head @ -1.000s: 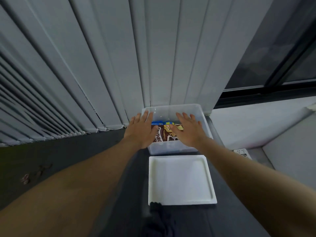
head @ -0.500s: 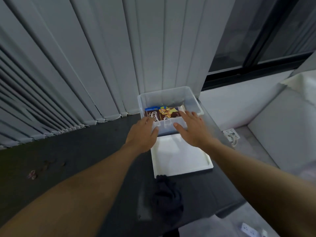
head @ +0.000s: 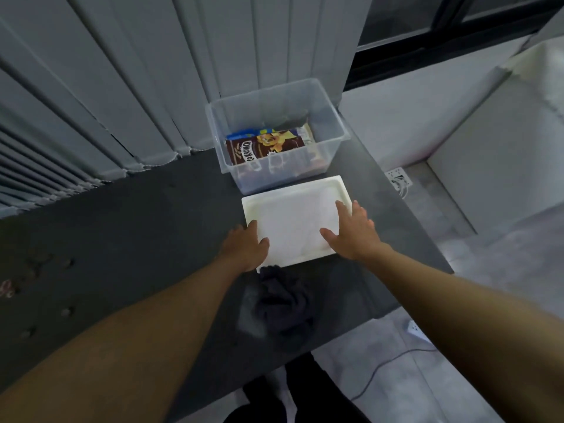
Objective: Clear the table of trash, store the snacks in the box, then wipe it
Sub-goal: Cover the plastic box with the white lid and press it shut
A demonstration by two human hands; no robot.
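Note:
A clear plastic box (head: pixel 332 116) stands at the table's far edge with a brown snack packet (head: pixel 262 146) and a blue packet (head: pixel 241 135) inside. Its white lid (head: pixel 293 221) lies flat on the dark table (head: pixel 137 227) just in front of it. My left hand (head: pixel 245 248) grips the lid's near-left edge, thumb on top. My right hand (head: pixel 355 232) rests on the lid's near-right edge with fingers spread and fairly straight. A dark crumpled cloth (head: pixel 282 297) lies against the lid's near side.
Grey vertical blinds (head: pixel 152 80) hang behind the table. The table's right end drops to a floor with a power strip (head: pixel 396 177) and a cable. Small crumbs or marks (head: pixel 9 290) dot the table's left part.
Both hands have drawn back from the box toward me and now sit on the white lid. The camera has tilted down and shows more floor.

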